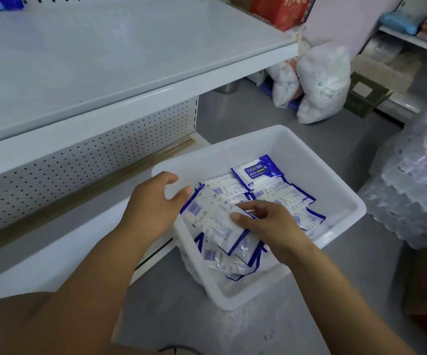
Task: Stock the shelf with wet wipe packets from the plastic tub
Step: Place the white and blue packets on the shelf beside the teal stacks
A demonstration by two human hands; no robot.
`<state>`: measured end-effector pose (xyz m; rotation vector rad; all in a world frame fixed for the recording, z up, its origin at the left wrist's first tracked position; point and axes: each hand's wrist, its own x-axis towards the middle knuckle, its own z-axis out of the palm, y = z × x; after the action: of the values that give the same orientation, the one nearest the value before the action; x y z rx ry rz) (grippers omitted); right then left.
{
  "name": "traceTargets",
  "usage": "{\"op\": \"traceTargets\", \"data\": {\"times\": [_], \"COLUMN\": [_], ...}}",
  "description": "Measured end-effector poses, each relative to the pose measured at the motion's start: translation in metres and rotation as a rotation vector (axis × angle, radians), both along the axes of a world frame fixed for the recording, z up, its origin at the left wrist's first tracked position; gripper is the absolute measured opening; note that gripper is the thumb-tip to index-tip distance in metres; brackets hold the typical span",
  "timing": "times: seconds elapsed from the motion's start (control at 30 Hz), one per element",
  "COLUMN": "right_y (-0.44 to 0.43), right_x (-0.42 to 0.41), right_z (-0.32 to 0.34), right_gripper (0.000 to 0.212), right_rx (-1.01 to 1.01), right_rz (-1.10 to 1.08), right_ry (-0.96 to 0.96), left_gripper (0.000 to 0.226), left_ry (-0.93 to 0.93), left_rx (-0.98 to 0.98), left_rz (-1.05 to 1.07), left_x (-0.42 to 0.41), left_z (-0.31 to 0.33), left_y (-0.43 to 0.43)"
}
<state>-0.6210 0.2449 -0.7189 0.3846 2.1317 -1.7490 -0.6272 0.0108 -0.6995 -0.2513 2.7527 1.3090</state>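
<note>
The right grip [271, 222] is reaching into the tub from the near side, its thumb and forefinger pinching the right-hand part of the top wet wipe packet [213, 213]. That packet is lying back-up, white with blue edges and a barcode, tilted across the heap below it. The left grip [156, 203] is hovering over the tub's left rim with its fingers loosely curved; its fingertips are meeting the packet's upper left corner, but I cannot tell whether they are actually holding it.

Under and around the pinched packet, the other wet wipe packets [284, 198] are lying loosely overlapped on the tub's bottom, most of them back-up. One face-up packet [257, 170] is showing its blue front with "75%" printed on it, near the far wall.

The white plastic tub [258, 139] is sitting on the grey floor [258, 114], just beside the foot of the white metal shelf [130, 60]. A perforated back panel [92, 155] is showing beneath the upper board, and a blue packet [0, 2] is lying at the board's far left corner.

Further off, white sacks [322, 83] are leaning by an open cardboard box [368, 96], and bubble wrap [417, 180] is bulking at the right.
</note>
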Motion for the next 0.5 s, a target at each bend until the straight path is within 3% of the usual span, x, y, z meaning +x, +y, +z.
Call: {"op": "traceTargets", "data": {"times": [0.17, 0.27, 0.33, 0.5], "right_y": [-0.005, -0.012, -0.018, -0.033], "right_x": [0.001, -0.003, -0.007, -0.029], "right_z": [0.033, 0.048, 0.058, 0.085], "right_gripper": [0.032, 0.033, 0.032, 0.045], "right_rx": [-0.179, -0.25, -0.29, -0.341], "right_rz": [-0.001, 0.002, -0.052, -0.123], "right_ry": [0.061, 0.085, 0.106, 0.297], "left_gripper": [0.061, 0.036, 0.018, 0.009], "left_ry": [-0.106, -0.16, -0.092, 0.113], "left_rx": [0.386, 0.616, 0.699, 0.734], "left_rz": [0.174, 0.172, 0.155, 0.231], "left_x": [-0.005, -0.003, -0.001, -0.012], "left_z": [0.009, 0.019, 0.031, 0.076], "left_y": [0.005, 0.006, 0.006, -0.003]}}
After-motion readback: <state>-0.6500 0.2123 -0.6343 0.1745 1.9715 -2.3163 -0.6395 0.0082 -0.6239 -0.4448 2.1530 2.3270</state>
